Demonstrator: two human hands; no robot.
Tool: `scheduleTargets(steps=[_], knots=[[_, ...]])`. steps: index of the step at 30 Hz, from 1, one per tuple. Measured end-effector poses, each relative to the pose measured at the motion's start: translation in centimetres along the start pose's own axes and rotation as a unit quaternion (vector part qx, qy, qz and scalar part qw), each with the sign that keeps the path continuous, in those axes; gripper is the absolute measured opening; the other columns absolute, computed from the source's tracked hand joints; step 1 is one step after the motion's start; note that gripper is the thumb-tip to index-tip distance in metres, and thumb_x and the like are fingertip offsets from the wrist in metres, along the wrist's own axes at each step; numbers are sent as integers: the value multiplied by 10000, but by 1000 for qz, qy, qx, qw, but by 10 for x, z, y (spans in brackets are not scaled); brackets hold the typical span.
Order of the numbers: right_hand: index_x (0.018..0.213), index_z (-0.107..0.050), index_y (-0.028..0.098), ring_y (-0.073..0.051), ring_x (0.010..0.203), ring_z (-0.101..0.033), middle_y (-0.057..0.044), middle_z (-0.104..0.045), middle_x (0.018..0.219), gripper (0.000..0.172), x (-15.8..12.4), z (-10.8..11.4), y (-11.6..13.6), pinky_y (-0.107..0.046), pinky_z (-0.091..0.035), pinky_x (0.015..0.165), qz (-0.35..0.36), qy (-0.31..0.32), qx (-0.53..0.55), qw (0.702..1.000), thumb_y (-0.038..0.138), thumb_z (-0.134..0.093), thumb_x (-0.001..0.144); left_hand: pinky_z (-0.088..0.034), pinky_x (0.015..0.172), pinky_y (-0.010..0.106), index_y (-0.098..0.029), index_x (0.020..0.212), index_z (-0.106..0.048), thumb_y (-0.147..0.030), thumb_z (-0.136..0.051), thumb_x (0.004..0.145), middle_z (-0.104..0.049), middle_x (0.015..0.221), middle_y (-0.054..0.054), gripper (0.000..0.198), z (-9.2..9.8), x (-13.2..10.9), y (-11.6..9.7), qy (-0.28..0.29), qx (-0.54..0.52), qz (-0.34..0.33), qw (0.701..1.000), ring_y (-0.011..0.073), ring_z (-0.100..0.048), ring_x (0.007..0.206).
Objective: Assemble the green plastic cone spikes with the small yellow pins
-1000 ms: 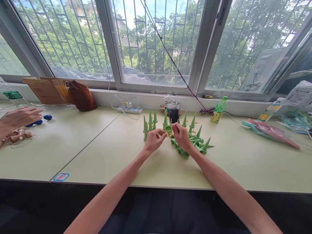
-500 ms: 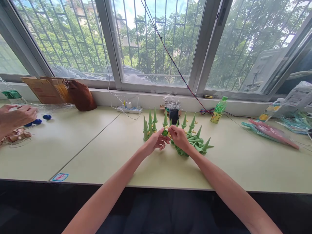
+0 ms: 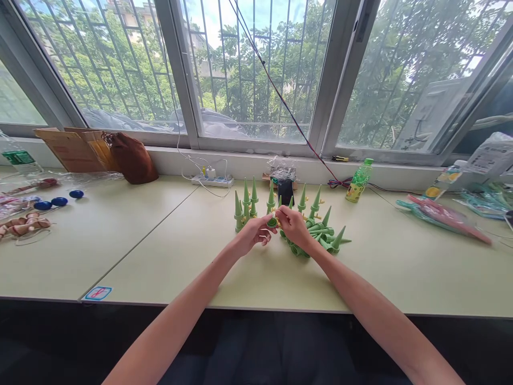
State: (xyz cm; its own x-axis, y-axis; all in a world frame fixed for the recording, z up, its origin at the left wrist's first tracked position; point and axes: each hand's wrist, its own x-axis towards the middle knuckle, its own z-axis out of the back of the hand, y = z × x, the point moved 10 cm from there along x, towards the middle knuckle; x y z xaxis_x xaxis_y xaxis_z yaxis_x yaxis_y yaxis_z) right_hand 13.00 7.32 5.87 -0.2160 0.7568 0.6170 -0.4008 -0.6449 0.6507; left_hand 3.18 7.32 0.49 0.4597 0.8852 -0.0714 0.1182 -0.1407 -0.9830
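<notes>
My left hand (image 3: 252,235) and my right hand (image 3: 295,227) meet over the pale table (image 3: 160,240), fingers pinched on one green cone spike (image 3: 273,220) held between them. Upright green cone spikes (image 3: 245,200) stand just behind my left hand. A pile of green cones lying on their sides (image 3: 326,235) sits by my right wrist. A tiny yellow part shows at my fingertips; which hand holds it is unclear.
A green drink bottle (image 3: 358,181), a power strip (image 3: 212,180) and a black box (image 3: 286,190) stand along the sill. A brown pouch (image 3: 132,158) and cardboard (image 3: 72,147) lie far left, with blue caps (image 3: 59,201). Pink and teal packets (image 3: 444,216) lie right.
My hands have closed together on the green cone. Another person's hand at the far left has pulled out of view.
</notes>
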Motion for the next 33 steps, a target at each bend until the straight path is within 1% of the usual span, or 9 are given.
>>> scheduleTargets(steps=[6, 11, 15, 18, 20, 24, 27, 30, 33], knots=[[684, -355, 209, -103, 528, -328, 43, -378, 578, 344, 0, -1, -6, -239, -277, 534, -15, 2, -1, 1000, 414, -364, 960, -376, 435, 222, -115, 843, -632, -536, -693, 729, -619, 836, 90, 441, 1, -2, -7, -4, 67, -32, 997, 74, -493, 513], [683, -371, 204, -106, 548, -330, 36, -394, 598, 343, 0, -1, -9, -240, -280, 543, -15, 0, -9, 1000, 408, -369, 960, -378, 434, 221, -154, 683, -542, -509, -708, 717, -525, 640, 7, 393, 1, -5, -17, -19, 168, -94, 981, 96, -509, 513], [676, -380, 205, -110, 551, -330, 31, -395, 594, 351, 1, -1, -12, -242, -277, 534, -19, -1, -15, 1000, 416, -372, 956, -371, 434, 217, -173, 704, -541, -504, -698, 727, -518, 635, -11, 367, 6, -6, -26, -75, 290, -153, 942, 92, -504, 491], [678, -394, 204, -112, 546, -341, 29, -410, 587, 355, 1, -1, -13, -242, -277, 529, -22, 0, -18, 1000, 426, -369, 954, -428, 504, 221, -175, 779, -608, -497, -688, 743, -566, 796, 18, 334, 6, -10, -38, -113, 358, -236, 896, 89, -538, 555], [679, -399, 203, -111, 541, -343, 29, -417, 583, 357, 1, -1, -13, -242, -276, 528, -22, -1, -19, 1000, 429, -371, 953, -449, 539, 224, -180, 830, -640, -485, -670, 771, -572, 859, 30, 312, 5, -12, -40, -124, 391, -269, 872, 86, -546, 571], [664, -378, 204, -109, 531, -333, 30, -417, 574, 359, 1, -1, -11, -245, -267, 524, -23, -4, -21, 1000, 414, -369, 955, -459, 565, 237, -216, 988, -675, -445, -621, 835, -580, 955, 44, 281, 3, -14, -40, -128, 436, -300, 839, 70, -514, 538], [657, -358, 205, -108, 531, -331, 32, -406, 568, 362, 1, 1, -10, -245, -264, 524, -27, -10, -22, 999, 407, -369, 957, -457, 588, 248, -233, 1032, -672, -405, -600, 860, -576, 1006, 46, 254, 3, -15, -41, -138, 452, -314, 823, 57, -484, 510], [662, -380, 203, -111, 531, -333, 34, -390, 562, 364, 1, 3, -11, -246, -268, 527, -35, -19, -26, 999, 414, -369, 959, -467, 635, 262, -226, 1061, -647, -359, -628, 838, -581, 1024, 44, 260, 5, -14, -43, -155, 447, -304, 827, 52, -487, 508], [686, -418, 202, -112, 529, -338, 31, -408, 571, 357, 1, 8, -10, -246, -279, 531, -36, -38, -28, 998, 424, -370, 961, -466, 591, 256, -202, 1053, -614, -368, -685, 776, -610, 975, 38, 330, 14, -11, -40, -178, 395, -250, 866, 53, -487, 489]])
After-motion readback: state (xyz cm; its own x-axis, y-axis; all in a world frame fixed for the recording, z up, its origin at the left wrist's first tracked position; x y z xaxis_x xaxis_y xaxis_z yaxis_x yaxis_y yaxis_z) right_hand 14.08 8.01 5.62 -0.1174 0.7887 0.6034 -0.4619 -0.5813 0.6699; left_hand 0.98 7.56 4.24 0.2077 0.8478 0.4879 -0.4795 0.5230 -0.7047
